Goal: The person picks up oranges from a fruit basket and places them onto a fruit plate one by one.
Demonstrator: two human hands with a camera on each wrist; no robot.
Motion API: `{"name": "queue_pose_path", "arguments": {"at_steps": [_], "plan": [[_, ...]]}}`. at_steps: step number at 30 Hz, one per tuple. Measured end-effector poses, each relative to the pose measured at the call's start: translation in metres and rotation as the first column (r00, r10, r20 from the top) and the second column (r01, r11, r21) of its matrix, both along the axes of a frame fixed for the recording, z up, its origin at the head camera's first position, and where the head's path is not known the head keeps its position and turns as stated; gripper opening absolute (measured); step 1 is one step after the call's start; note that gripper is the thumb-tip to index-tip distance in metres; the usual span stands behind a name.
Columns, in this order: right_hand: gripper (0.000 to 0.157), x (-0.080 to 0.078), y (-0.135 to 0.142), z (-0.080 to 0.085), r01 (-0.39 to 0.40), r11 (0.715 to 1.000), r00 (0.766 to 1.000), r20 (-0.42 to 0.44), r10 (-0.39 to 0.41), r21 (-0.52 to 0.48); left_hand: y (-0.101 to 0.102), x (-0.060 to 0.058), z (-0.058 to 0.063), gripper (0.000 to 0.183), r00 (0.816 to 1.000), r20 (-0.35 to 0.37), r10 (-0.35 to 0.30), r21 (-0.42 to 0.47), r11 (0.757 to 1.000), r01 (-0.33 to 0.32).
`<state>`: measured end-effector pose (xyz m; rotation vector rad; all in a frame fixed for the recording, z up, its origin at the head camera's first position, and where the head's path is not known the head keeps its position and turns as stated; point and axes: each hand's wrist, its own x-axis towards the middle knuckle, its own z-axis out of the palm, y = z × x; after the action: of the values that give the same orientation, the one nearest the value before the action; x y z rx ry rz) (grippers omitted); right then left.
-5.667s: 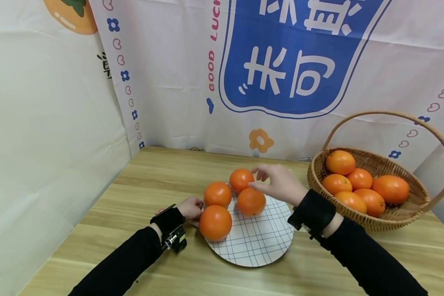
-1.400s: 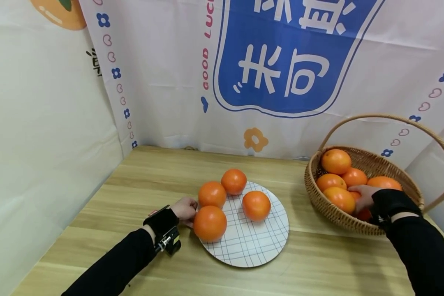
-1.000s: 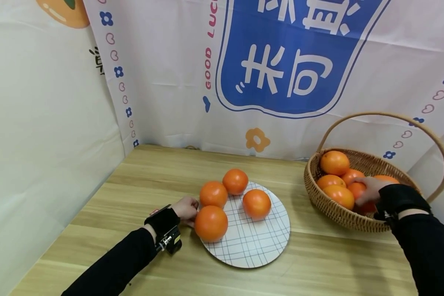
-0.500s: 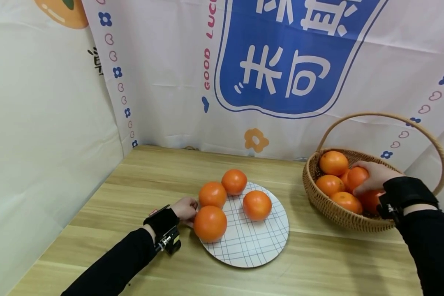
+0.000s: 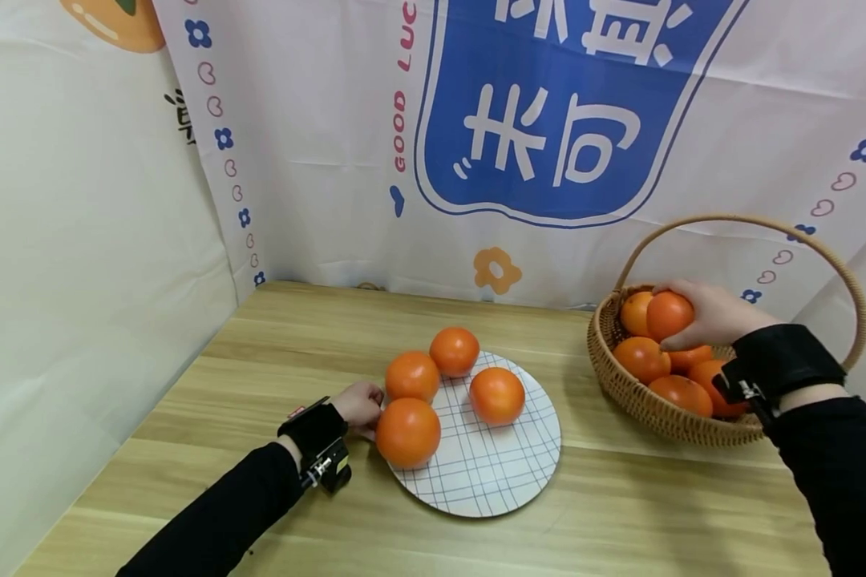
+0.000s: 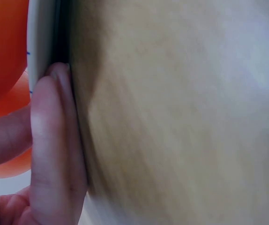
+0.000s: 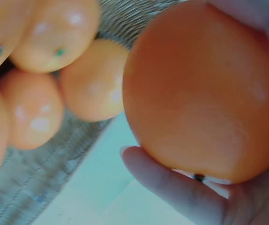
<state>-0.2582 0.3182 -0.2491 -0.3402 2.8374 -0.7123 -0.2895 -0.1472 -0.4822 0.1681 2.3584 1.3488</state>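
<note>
My right hand (image 5: 718, 312) grips an orange (image 7: 205, 93) just above the basket's heap, thumb on one side and fingers on the other. More oranges (image 5: 681, 395) lie below it in the wicker basket (image 5: 664, 413). At the plate's left edge, my left hand (image 5: 361, 405) pinches the rim, with fingers (image 6: 50, 140) tucked beneath it in the left wrist view. The round white plate (image 5: 501, 473) has a dark grid pattern. Several oranges sit on it: one large orange (image 5: 408, 433) at the left front, others toward the back, and one nearer the middle (image 5: 497, 396).
The basket's tall arched handle (image 5: 750, 218) rises over its opening, close to the right forearm. Behind the wooden table (image 5: 317, 320) hangs a white printed cloth (image 5: 332, 160), and a pale wall (image 5: 101, 240) borders the left side.
My right hand has moved from over the plate into the basket, taken hold of an orange, and lifted it up and to the left. The left hand stays at the plate's rim.
</note>
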Motion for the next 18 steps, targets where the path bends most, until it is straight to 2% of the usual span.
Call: {"name": "queue_pose_path", "arguments": {"at_steps": [1,2,4,6,7,8,10,16,18], "plan": [[0.076,0.0,-0.004,0.002,-0.015,1.0,0.999,-0.031,0.016,0.026,-0.004,-0.01,-0.016,0.013,1.0,0.012,-0.002,0.011,1.0,0.002],[0.075,0.0,-0.008,0.003,-0.035,0.998,0.997,-0.068,0.039,0.056,-0.004,-0.011,-0.018,0.012,1.0,0.023,0.014,-0.013,1.0,-0.013],[0.074,0.001,-0.019,0.005,-0.057,0.99,0.986,-0.151,0.077,0.127,-0.009,-0.019,-0.031,0.012,1.0,0.019,-0.019,0.028,0.999,0.018],[0.072,0.001,-0.03,0.004,-0.078,0.975,0.961,-0.245,0.13,0.21,-0.01,-0.021,-0.034,0.012,0.999,0.009,-0.035,0.036,0.999,0.035],[0.071,0.002,-0.037,0.004,-0.083,0.972,0.953,-0.267,0.142,0.221,-0.013,-0.028,-0.045,0.012,0.999,0.03,-0.022,0.029,0.999,0.022],[0.07,0.003,-0.044,0.003,-0.09,0.97,0.945,-0.287,0.155,0.226,-0.012,-0.025,-0.04,0.012,0.999,0.039,-0.014,0.013,1.0,0.013],[0.07,0.007,-0.059,0.002,-0.11,0.965,0.927,-0.327,0.186,0.238,-0.012,-0.025,-0.04,0.012,0.999,0.044,-0.01,0.011,1.0,0.009],[0.069,0.02,-0.104,-0.005,-0.243,0.926,0.831,-0.429,0.353,0.289,-0.019,-0.037,-0.06,0.011,0.999,0.013,-0.051,0.039,0.998,0.051],[0.07,0.026,-0.119,-0.009,-0.296,0.91,0.799,-0.447,0.402,0.29,-0.019,-0.036,-0.057,0.011,0.998,0.004,-0.058,0.048,0.997,0.058]]}}
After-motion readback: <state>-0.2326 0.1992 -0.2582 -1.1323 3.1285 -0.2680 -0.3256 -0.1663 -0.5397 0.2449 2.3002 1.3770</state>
